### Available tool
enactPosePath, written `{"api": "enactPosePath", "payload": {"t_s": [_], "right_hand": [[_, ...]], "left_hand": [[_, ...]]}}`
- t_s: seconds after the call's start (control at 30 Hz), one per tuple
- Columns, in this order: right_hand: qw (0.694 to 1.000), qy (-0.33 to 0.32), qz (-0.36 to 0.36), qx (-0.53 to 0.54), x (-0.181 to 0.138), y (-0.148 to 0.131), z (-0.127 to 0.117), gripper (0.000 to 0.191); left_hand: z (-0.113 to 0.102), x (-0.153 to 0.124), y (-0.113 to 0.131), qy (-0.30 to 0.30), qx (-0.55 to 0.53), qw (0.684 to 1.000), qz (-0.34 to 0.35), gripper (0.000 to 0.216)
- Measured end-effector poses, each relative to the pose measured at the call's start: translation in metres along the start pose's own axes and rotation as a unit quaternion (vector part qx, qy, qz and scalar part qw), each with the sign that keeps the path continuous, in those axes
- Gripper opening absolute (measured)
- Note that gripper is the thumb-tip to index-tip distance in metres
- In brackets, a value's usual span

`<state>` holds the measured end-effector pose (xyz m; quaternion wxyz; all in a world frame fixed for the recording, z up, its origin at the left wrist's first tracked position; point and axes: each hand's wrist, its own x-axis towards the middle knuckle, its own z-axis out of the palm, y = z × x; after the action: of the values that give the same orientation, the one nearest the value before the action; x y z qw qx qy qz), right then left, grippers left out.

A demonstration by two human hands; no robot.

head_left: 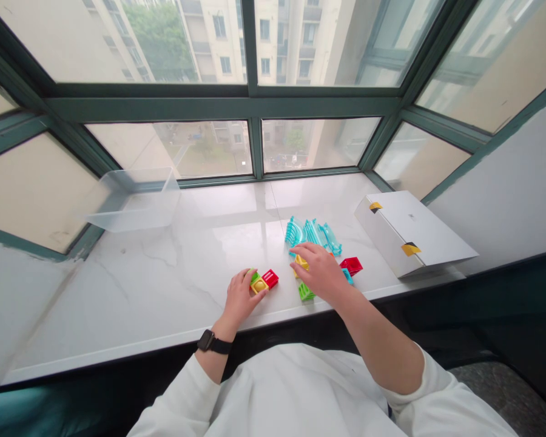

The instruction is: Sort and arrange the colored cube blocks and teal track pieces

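My left hand rests on the white marble sill, its fingers closed round a yellow square block that is joined to a green block and a red block. My right hand lies over a small heap of blocks, fingers bent down onto a yellow piece. A green block, a blue block and a red block poke out around it. Several clear turquoise curved track pieces lie just beyond the fingers.
A white cardboard box with yellow tape tabs sits at the right end of the sill. A clear plastic tub stands at the back left by the window. A black watch is on my left wrist.
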<state>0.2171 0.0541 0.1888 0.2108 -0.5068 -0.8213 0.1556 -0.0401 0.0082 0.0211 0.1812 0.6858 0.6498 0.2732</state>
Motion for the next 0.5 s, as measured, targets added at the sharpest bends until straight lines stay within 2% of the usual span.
{"api": "enactPosePath", "payload": {"t_s": [0.1, 0.2, 0.33, 0.5], "right_hand": [[0.997, -0.023, -0.054, 0.06, -0.009, -0.018, 0.02, 0.032], [0.992, -0.066, -0.073, 0.072, -0.016, -0.027, 0.051, 0.031], [0.99, -0.113, -0.07, 0.055, -0.013, -0.024, 0.098, 0.045], [0.983, -0.158, -0.092, 0.015, -0.002, -0.017, 0.143, 0.056]], "left_hand": [[-0.006, 0.0, -0.012, -0.004, -0.047, 0.999, 0.011, 0.085], [-0.018, -0.004, -0.029, 0.0, -0.071, 0.997, 0.005, 0.09], [-0.033, -0.015, -0.046, -0.005, -0.082, 0.996, -0.036, 0.071], [-0.038, -0.023, -0.046, 0.005, -0.084, 0.994, -0.064, 0.044]]}}
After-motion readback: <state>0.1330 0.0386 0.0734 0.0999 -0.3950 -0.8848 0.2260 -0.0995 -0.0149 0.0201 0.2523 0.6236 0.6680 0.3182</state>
